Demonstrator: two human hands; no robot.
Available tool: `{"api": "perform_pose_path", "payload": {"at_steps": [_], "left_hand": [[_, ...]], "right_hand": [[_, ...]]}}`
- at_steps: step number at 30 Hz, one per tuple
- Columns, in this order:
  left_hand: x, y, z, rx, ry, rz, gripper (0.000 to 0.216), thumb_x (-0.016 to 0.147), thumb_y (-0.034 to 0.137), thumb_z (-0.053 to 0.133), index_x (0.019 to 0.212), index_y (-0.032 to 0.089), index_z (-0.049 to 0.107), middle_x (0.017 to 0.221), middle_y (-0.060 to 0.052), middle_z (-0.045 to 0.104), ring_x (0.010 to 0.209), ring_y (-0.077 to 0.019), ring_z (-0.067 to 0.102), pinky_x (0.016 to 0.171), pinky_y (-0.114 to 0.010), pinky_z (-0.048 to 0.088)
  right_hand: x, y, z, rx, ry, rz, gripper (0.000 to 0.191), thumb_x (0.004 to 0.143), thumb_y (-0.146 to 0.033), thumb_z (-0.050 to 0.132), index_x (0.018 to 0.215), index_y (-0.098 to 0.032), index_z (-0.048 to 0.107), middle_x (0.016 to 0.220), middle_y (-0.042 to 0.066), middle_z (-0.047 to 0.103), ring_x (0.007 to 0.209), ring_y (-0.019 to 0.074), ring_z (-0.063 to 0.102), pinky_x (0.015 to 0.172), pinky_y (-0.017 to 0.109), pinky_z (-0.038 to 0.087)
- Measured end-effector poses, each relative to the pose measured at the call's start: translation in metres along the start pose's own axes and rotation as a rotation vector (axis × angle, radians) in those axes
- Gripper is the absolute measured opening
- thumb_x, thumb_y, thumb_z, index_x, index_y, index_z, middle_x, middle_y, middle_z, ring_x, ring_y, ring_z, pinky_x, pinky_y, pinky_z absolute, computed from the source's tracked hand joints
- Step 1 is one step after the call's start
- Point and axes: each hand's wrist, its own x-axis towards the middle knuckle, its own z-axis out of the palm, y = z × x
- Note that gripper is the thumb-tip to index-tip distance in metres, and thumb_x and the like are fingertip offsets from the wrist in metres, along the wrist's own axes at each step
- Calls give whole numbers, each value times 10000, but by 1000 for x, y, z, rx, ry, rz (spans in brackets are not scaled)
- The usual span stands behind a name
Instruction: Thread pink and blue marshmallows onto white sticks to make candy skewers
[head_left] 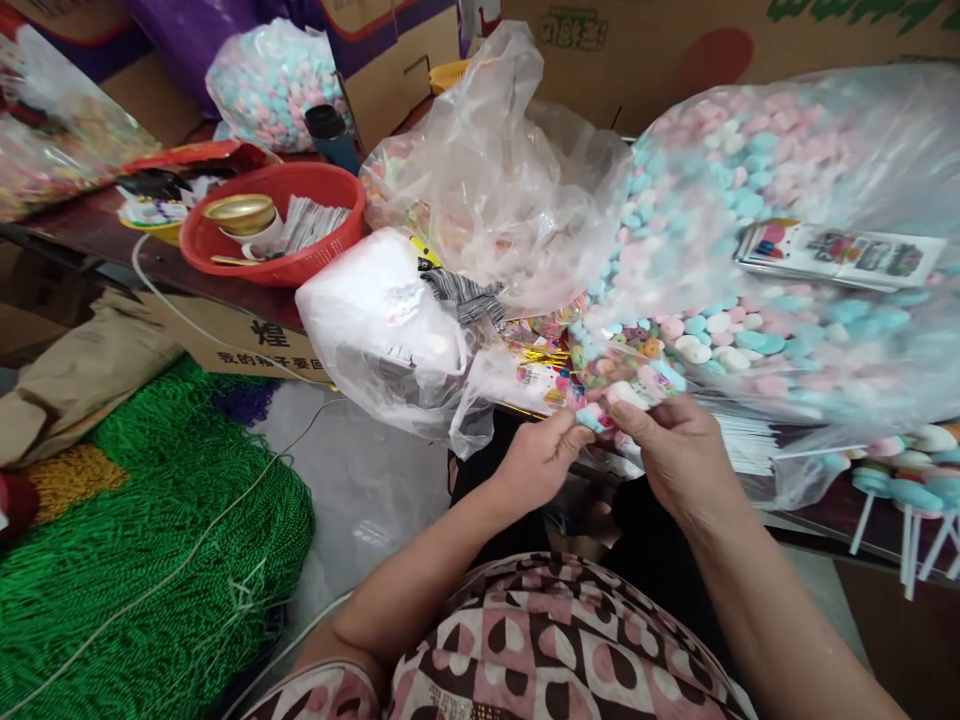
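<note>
My left hand [541, 456] and my right hand [673, 448] meet at the table's front edge, both pinched on a small clear packet of pastel candy [615, 398]. The left fingertips grip its lower left corner, where a blue and a pink piece show. The right thumb and fingers press its right side. Just behind the packet lies a huge clear bag of pink, blue and white candy [780, 230], with a printed card strip [840, 255] inside it. A pile of small printed wrappers with gold ties [536, 360] sits left of the packet.
A red basket [277, 225] with a gold-lidded jar and paper slips stands at the back left. A white plastic bag [382, 320] and crumpled clear bags lie in the middle. Finished lollipops on white sticks [907, 490] are at right. Green bead strings [150, 540] cover the floor at left.
</note>
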Motion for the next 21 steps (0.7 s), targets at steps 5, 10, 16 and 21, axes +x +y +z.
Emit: {"api": "perform_pose_path", "payload": {"at_steps": [5, 10, 16, 21], "left_hand": [[4, 2, -25, -601, 240, -18, 383, 854, 559, 582, 777, 191, 508, 450, 115, 328, 396, -59, 357, 613, -257, 468], [5, 13, -42, -776, 330, -22, 350, 837, 489, 654, 755, 176, 521, 450, 116, 326, 377, -39, 354, 592, -232, 475], [1, 11, -54, -830, 384, -41, 325, 875, 464, 617, 761, 172, 532, 441, 113, 315, 367, -42, 357, 581, -231, 481], [0, 9, -57, -833, 385, -49, 328, 868, 470, 624, 766, 171, 537, 439, 112, 318, 370, -43, 354, 572, -231, 482]], "right_hand": [[40, 0, 14, -586, -145, -154, 306, 898, -392, 531, 1052, -216, 729, 921, 63, 760, 831, 213, 702, 703, 326, 537], [76, 12, 33, -1454, -238, -229, 330, 939, -276, 435, 1045, -201, 738, 1056, 118, 736, 940, 261, 683, 762, 346, 473], [90, 23, 40, -1620, -287, -234, 332, 958, -302, 415, 1020, -186, 719, 1037, 128, 714, 868, 242, 677, 656, 310, 415], [92, 13, 37, -1634, -308, -202, 325, 949, -254, 403, 990, -178, 716, 988, 135, 731, 842, 250, 678, 651, 313, 395]]}}
